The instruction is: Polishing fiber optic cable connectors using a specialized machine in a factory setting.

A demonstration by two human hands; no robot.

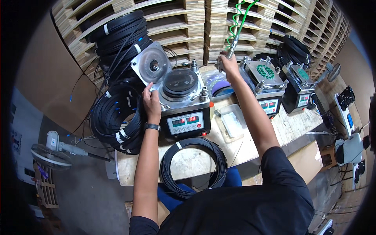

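Observation:
My left hand [152,103] grips the lower corner of a square metal plate [143,66], which has a round recess and a small hole in its middle. The plate is tilted beside a polishing machine [169,113] with a lit red display. A round dark disc [181,82] sits exposed on top of that machine. Farther right, my right hand [229,64] is wrapped round a metal air blow gun [232,47], raised beyond the machine. From the gun a green coiled hose [243,17] runs upward. Part of the gun's handle is hidden by my fingers.
Stacked black cable coils [121,35] and another coil pile [113,117] stand left of the machine. A cable coil [168,156] overhangs the table's front edge. A white tray [232,120] lies mid-table; two similar machines [268,88] stand right. Wooden pallets [168,27] line the back.

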